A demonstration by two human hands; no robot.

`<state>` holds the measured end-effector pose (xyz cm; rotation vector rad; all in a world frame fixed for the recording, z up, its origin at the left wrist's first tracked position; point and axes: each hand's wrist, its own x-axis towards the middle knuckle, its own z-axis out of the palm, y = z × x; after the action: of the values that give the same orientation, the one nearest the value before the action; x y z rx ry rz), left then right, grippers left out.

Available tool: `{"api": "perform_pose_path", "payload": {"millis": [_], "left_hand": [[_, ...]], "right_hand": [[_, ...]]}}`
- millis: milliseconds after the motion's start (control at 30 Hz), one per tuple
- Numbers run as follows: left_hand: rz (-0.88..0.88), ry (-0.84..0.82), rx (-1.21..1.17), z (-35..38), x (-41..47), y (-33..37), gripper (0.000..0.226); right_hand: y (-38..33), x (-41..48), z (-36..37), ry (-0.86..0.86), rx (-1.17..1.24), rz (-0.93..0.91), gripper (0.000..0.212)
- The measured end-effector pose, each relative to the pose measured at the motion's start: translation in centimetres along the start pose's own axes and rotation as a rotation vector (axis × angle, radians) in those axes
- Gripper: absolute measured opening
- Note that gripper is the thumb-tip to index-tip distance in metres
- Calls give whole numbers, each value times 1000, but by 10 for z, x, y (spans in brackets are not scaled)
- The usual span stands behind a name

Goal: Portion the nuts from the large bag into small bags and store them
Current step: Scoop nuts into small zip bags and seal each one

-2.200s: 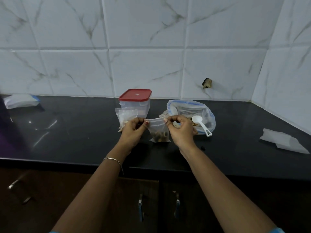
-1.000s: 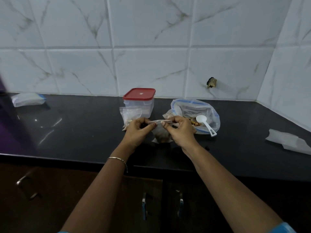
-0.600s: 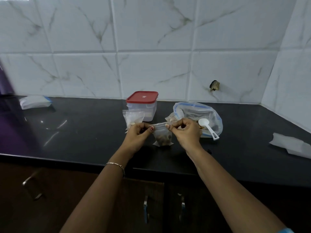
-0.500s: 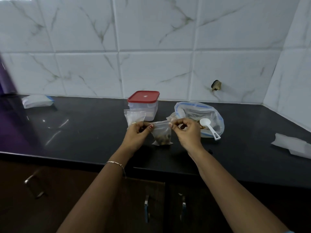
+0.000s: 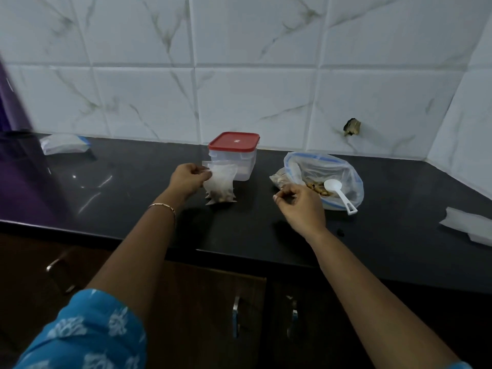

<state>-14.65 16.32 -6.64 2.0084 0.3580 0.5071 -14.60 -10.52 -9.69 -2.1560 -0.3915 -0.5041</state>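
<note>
- Head view: at the centre of the frame the left hand (image 5: 189,179) pinches the top left corner of a small bag (image 5: 220,177). The bag stands on the dark surface (image 5: 133,198), just in front of the box (image 5: 234,166) with its red lid (image 5: 233,141).
- Nuts (image 5: 221,198) sit as a dark lump at the bottom of the small bag. Above them the film is clear, limp and creased. The films overlap here, so a second small bag may stand behind it; I cannot tell.
- Right of centre, the right hand (image 5: 300,206) hovers above the surface with its fingers loosely curled, holding nothing. It is apart from the small bag and just in front of the large bag (image 5: 346,171).
- Mouth open, the large bag lies on the surface with a white spoon (image 5: 336,191) resting inside on more nuts.
- The small bag should be light, soft and bottom-heavy, with thin, slick film. Held by one corner it would likely swing and twist.
- A surer hold is along the top strip, or cupped under the lump of nuts.
- An unsealed strip would let the nuts scatter.
- The lid is on the box and must come off before storing.
</note>
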Motion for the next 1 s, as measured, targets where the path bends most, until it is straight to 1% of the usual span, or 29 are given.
{"api": "perform_pose_path", "payload": {"millis": [67, 133, 200, 233, 267, 333, 400, 433, 533, 633, 700, 767, 867, 933, 1000], "left_hand": [[-27, -29, 50, 0, 0, -7, 43], [-64, -36, 41, -1, -4, -13, 63], [-76, -21, 45, -2, -10, -15, 79], [-61, 6, 76, 0, -14, -15, 83], [-23, 52, 109, 1, -18, -14, 85], [108, 197, 116, 4, -29, -5, 78], [237, 306, 35, 7, -41, 9, 64], [279, 307, -22, 10, -46, 16, 57], [336, 190, -110, 27, -61, 36, 32], [343, 104, -179, 56, -76, 53, 19], [345, 51, -229, 80, -85, 62, 16], [356, -37, -303, 105, -94, 73, 9], [396, -166, -392, 144, -113, 92, 13], [414, -265, -426, 172, -127, 104, 15], [411, -343, -430, 194, -138, 112, 17]], "right_hand": [[1, 0, 1, -5, 6, 14, 8], [0, 0, 1, -7, 5, 7, 7], [-1, -1, 0, 4, 4, 13, 6], [-2, -1, -1, 15, 6, 14, 5], [-2, -1, -1, 31, 11, 9, 6], [-2, -1, -1, 68, 29, -13, 7], [-6, -2, -2, 108, 24, -50, 8], [-8, -4, -4, 133, 24, -66, 8], [-11, -10, -13, 207, 65, -117, 9], [-3, -19, -34, 291, 83, -196, 10], [8, -23, -56, 349, 6, -243, 12], [26, -26, -85, 410, -114, -247, 12], [65, -33, -134, 458, -323, -193, 13], [94, -41, -168, 436, -511, -75, 23], [115, -48, -194, 399, -620, 82, 34]]}}
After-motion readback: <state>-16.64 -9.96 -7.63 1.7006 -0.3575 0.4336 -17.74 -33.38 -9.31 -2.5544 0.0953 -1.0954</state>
